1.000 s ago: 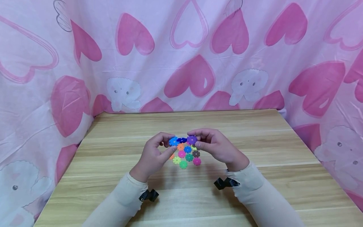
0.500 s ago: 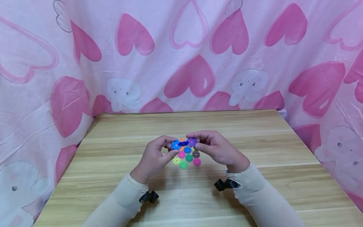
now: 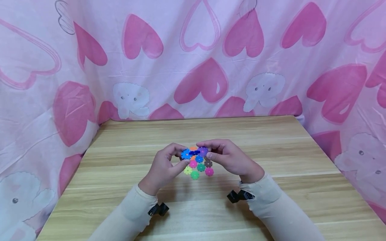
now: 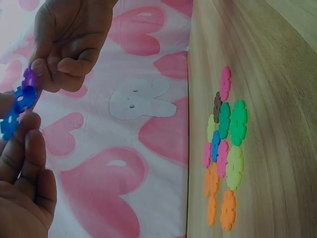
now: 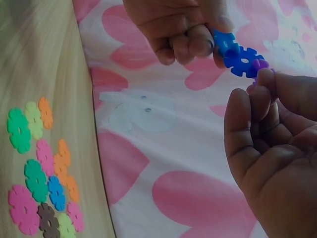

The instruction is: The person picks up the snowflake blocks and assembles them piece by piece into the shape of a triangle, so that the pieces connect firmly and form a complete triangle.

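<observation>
In the head view, three plastic snowflake discs hang joined in a short row above the table. My left hand (image 3: 163, 168) pinches the light blue snowflake disc (image 3: 185, 154) at the left end, thumb in front. At the other end, my right hand (image 3: 233, 160) grips the purple snowflake disc (image 3: 203, 151) between thumb and fingers. Between them sits a dark blue snowflake disc (image 5: 243, 61), turned nearly edge-on in the head view and slotted into both neighbours. The right wrist view shows fingertips covering part of the purple disc.
Beneath the hands, several loose snowflake discs lie flat on the wooden table (image 3: 126, 134), among them a green disc (image 3: 195, 175), a pink disc (image 3: 209, 171) and a brown disc (image 3: 208, 163). A pink heart-patterned curtain (image 3: 199, 80) stands behind the table's far edge.
Both hands have come slightly lower and closer together, carrying the joined discs. The purple disc has shifted a little left. An orange disc on the table now shows above the row.
</observation>
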Demonstrator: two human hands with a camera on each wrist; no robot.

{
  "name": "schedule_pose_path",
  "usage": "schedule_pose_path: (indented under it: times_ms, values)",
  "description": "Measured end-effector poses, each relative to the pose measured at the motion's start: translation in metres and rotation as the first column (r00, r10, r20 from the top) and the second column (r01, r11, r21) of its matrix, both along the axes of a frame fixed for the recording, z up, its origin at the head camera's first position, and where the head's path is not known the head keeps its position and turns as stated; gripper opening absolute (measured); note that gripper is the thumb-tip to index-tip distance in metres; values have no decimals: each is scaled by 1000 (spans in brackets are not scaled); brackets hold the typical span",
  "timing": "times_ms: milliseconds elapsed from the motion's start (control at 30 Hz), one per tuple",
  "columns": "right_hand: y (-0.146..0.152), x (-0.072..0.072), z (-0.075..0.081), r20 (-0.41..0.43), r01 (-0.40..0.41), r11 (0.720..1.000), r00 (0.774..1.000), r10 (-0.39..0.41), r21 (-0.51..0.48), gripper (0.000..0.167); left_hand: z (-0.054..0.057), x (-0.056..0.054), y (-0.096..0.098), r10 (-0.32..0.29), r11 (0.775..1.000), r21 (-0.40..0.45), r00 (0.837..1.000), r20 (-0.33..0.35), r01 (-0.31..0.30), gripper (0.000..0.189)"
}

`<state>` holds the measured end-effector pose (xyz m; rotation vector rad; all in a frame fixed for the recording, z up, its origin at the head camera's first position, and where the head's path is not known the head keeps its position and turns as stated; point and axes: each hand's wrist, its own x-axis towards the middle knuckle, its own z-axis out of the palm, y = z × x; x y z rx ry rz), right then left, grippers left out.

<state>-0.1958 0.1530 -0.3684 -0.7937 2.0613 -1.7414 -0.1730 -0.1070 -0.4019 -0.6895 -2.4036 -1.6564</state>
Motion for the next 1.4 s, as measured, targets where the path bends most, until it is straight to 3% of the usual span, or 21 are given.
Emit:
schedule_pose_path:
  times_ms: [200,400,567,767,900,1100,1200,1400]
  values:
    - [-6,2,-3,35,4,1000,999,-3,-11,42,-2,0,1,-26,999,39,998,-63,29,32]
    - [-15,5,-9,-28,-37,997,999,35,-61,46,-2,5,6,-86,996,22,996,-5,86,33]
    - [-19,6,-11,-64,-57,994,997,51,-89,50,1,8,10,-49,999,15,999,9,49,35]
    - [-12,-3,-13,-72,-25,999,997,23,-30,49,3,8,11,-18,999,40,1000,25,17,33]
    - [0,-17,-19,-84,51,994,996,-43,92,41,3,6,9,-6,999,48,999,44,4,35]
    - [10,-32,-34,-60,91,924,995,-75,372,33,2,5,7,-5,998,56,998,56,2,34]
    - [10,-36,-42,-27,69,898,998,-64,434,29,1,5,6,-1,998,55,999,50,-2,34]
    - [8,-36,-53,52,47,814,994,-94,579,24,2,5,6,-8,999,48,999,39,7,35]
